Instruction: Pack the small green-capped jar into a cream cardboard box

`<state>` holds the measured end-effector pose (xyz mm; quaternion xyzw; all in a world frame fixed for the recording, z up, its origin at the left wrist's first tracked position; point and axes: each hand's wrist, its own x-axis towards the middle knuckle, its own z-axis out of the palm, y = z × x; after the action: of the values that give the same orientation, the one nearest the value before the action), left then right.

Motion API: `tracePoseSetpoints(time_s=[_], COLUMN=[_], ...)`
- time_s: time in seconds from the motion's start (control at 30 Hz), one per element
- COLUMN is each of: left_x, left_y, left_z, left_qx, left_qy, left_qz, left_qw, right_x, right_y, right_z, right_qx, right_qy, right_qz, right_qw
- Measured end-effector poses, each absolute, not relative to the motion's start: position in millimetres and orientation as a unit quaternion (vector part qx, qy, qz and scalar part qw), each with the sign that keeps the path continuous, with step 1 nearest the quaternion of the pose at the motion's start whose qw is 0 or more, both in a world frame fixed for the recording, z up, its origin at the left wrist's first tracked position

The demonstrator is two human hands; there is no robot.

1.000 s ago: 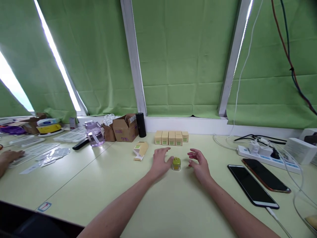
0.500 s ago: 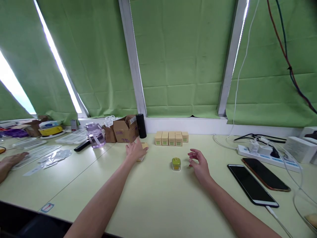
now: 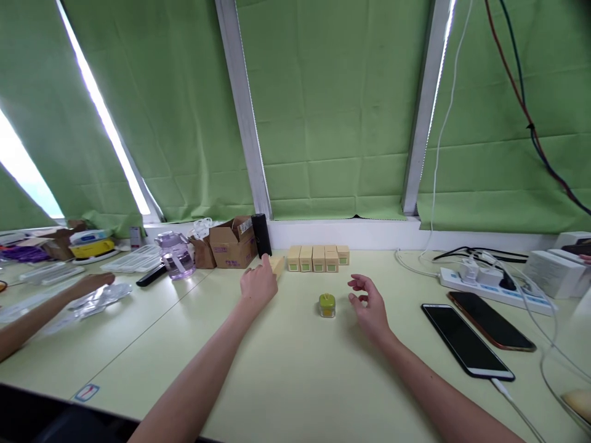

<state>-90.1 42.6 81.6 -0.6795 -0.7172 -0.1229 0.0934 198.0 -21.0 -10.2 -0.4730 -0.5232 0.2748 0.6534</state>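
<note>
- Just left of your right hand [image 3: 370, 311], empty with fingers parted, stands the green-lidded jar [image 3: 327, 306].
- Your left hand [image 3: 258, 285], farther off, covers a carton [image 3: 277, 266]; its grip I cannot tell.

- The carton [image 3: 278, 265] is mostly covered by the left grip [image 3: 259, 284]; some of the fingers are hidden too, so whether it is held or merely touched cannot be told.
- The plastic sachets [image 3: 107, 299] are partly covered by the co-worker's hand [image 3: 93, 283], whose arm is cut off by the left edge.
- Any print on the labels [image 3: 318, 268] is too small to be read.
- The white cable [image 3: 513, 397] and both forearms [image 3: 203, 364] are cut off at the bottom.
</note>
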Motion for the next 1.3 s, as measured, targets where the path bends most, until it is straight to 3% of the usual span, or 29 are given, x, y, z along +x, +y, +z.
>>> tracePoseSetpoints(time_s=[0.27, 0.63, 1.07, 1.3], left_x=[-33.3, 13.5, -13.0, -15.2], left_y=[-1.0, -13.3, -5.6, -1.7], left_z=[80.7, 42.2, 29.7, 27.3], left_qx=[-0.753, -0.82, -0.833, -0.838], left_qy=[-0.555, -0.307, -0.282, -0.264], left_qz=[-0.334, -0.4, -0.474, -0.476], left_qw=[0.119, 0.272, -0.04, -0.029], right_x=[181.8, 167.0, 186.2, 194.9], right_y=[-37.5, -40.3, -37.9, -38.5], right_z=[1.4, 3.4, 4.1, 5.0], right_qx=[-0.459, -0.441, -0.433, -0.335], right_qy=[-0.567, -0.561, -0.613, -0.723], right_qz=[0.253, 0.307, 0.145, -0.058], right_qw=[0.635, 0.63, 0.645, 0.602])
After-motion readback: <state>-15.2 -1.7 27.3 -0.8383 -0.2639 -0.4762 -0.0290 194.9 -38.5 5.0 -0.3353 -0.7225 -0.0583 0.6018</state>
